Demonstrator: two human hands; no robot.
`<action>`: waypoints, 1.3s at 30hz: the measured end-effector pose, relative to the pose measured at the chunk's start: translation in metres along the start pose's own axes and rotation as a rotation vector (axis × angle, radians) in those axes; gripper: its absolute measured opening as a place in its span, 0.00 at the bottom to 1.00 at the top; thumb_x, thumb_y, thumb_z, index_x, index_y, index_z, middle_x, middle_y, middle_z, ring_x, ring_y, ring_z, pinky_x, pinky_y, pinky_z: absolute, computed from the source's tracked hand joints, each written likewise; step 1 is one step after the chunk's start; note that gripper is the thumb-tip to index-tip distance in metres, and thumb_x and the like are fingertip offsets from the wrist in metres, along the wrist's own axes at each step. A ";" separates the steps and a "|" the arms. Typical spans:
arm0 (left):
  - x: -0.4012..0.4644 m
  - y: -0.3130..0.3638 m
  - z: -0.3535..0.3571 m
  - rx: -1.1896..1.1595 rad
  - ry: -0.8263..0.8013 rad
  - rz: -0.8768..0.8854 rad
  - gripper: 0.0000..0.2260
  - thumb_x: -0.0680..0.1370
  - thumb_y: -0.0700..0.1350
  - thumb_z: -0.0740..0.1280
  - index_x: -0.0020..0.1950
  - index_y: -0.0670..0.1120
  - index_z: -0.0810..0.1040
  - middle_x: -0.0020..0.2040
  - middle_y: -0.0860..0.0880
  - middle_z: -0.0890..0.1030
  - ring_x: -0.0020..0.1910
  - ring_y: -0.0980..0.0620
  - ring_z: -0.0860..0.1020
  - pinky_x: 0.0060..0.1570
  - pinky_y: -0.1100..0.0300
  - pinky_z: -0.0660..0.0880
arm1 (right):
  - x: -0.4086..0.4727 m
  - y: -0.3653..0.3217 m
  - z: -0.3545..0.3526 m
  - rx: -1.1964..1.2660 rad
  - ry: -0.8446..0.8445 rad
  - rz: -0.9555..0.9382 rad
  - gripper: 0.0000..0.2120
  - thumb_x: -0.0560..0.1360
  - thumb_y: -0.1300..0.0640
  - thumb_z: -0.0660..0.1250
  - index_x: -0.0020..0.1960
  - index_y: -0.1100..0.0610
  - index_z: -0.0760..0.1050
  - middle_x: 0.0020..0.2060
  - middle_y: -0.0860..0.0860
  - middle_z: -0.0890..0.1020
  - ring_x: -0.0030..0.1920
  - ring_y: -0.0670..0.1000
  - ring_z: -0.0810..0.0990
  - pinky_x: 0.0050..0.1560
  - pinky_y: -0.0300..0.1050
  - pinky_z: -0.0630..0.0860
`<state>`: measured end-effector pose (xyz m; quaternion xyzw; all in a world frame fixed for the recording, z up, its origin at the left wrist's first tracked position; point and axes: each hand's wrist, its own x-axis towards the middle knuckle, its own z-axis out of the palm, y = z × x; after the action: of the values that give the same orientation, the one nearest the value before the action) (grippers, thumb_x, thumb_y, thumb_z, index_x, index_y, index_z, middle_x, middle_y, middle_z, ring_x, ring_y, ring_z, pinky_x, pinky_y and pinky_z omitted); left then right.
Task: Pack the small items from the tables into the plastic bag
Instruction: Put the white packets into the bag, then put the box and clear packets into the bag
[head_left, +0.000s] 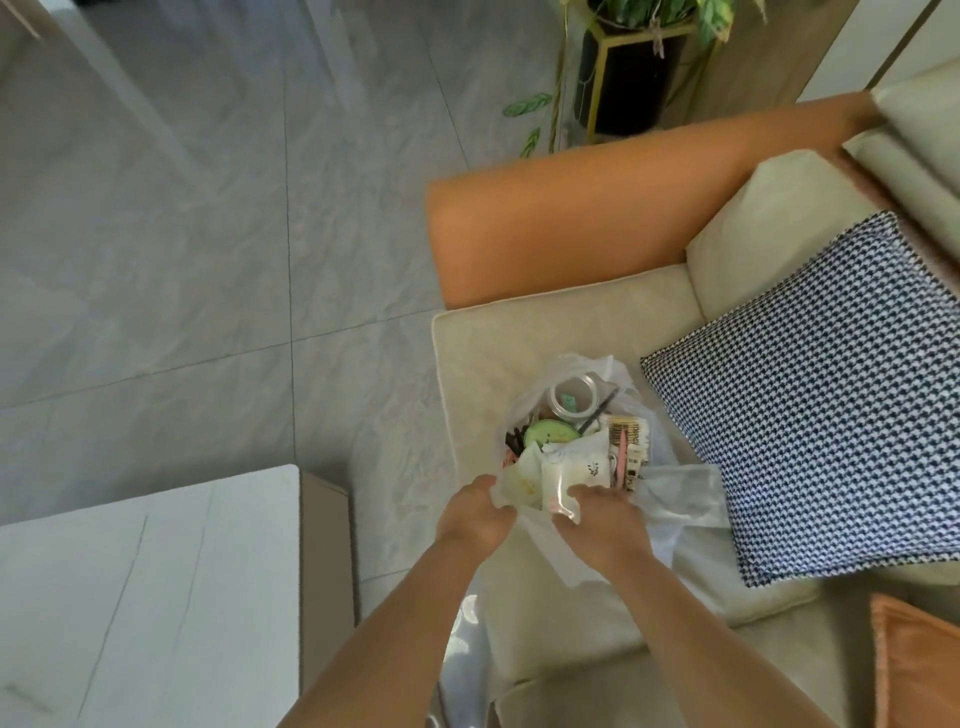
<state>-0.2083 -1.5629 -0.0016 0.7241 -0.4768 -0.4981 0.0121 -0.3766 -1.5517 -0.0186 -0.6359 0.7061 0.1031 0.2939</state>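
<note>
Two hands worked at one plastic bag: left hand gripped its near rim, right hand pinched a white pouch. The translucent bag, crammed, sat near the cream sofa seat's front-left corner, showing one tape roll and one green disc.

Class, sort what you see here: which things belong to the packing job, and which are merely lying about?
Belongs to the job:
- clear plastic bag on the sofa seat
- round green item inside it
- clear round jar inside it
- left hand and right hand, both at the bag's mouth

Just lying about:
- blue-and-white houndstooth cushion
- orange sofa armrest
- black plant pot
- white table
</note>
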 end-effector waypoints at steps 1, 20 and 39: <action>-0.010 -0.001 -0.004 0.031 0.003 -0.005 0.24 0.76 0.51 0.63 0.72 0.51 0.65 0.66 0.47 0.73 0.63 0.49 0.74 0.60 0.59 0.72 | -0.006 -0.007 -0.004 -0.025 -0.006 -0.028 0.22 0.76 0.43 0.58 0.66 0.51 0.70 0.60 0.51 0.77 0.63 0.54 0.72 0.63 0.49 0.67; -0.155 -0.185 -0.123 -0.048 0.242 -0.259 0.15 0.75 0.56 0.61 0.59 0.53 0.77 0.61 0.52 0.78 0.61 0.50 0.76 0.60 0.58 0.72 | -0.099 -0.244 0.019 -0.412 -0.162 -0.544 0.22 0.76 0.45 0.58 0.67 0.52 0.67 0.61 0.53 0.78 0.62 0.54 0.76 0.62 0.47 0.70; -0.254 -0.438 -0.216 -0.378 0.467 -0.658 0.23 0.77 0.63 0.53 0.60 0.51 0.76 0.59 0.51 0.79 0.59 0.50 0.75 0.59 0.55 0.68 | -0.193 -0.520 0.149 -0.732 -0.386 -0.950 0.27 0.77 0.37 0.51 0.68 0.53 0.67 0.65 0.50 0.75 0.65 0.53 0.73 0.63 0.50 0.66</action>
<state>0.2347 -1.2453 0.0717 0.9154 -0.1061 -0.3772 0.0925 0.1674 -1.4007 0.0851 -0.9095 0.1997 0.3091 0.1934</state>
